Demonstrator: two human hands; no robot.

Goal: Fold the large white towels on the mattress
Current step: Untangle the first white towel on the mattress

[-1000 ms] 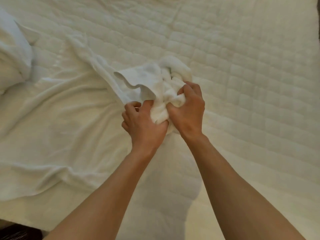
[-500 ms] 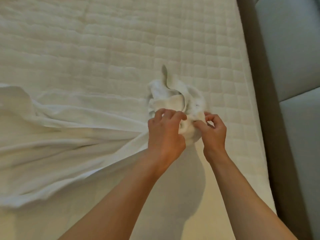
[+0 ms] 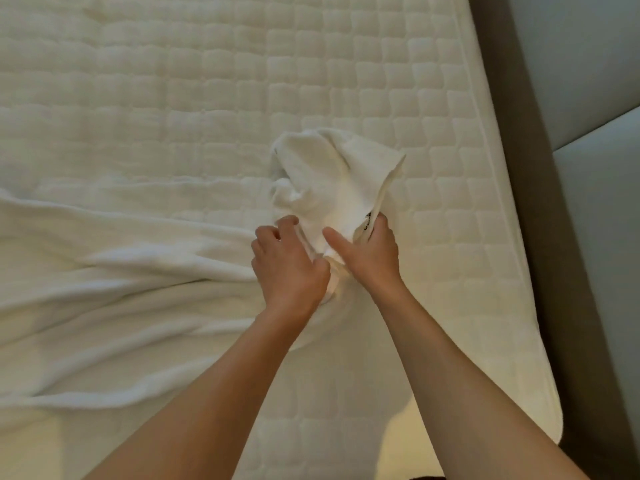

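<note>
I grip a large white terry towel (image 3: 121, 278) that lies across the quilted cream mattress (image 3: 207, 81). Its long axis runs from side to side in front of me. The body of the towel spreads in long, shallow creases from the left edge of my view, and the folds narrow as they run rightward to the place where I hold it. That gathered end points toward the right side of the mattress, where a brown strip of bed frame (image 3: 540, 202) and a padded grey panel (image 3: 588, 64) stand beyond the edge. Past my knuckles the end bunches up into a loose, crumpled mound (image 3: 332, 181), lifted off the mattress and leaning away from me, with one hemmed corner sticking out to the right. My left hand (image 3: 291, 268) is curled down into the cloth, its fingers hooked over a fold and closed on it. My right hand (image 3: 375, 254) sits just beside it, nearly touching. The right thumb lies stretched out flat on the near face of the towel and the fingers are tucked behind the hem, so the edge is pinched between them. A small dark-printed label (image 3: 367, 220) shows on that hem, right at my right fingertips; its print is too small to read. Both my bare forearms reach in from the bottom of my view.
</note>
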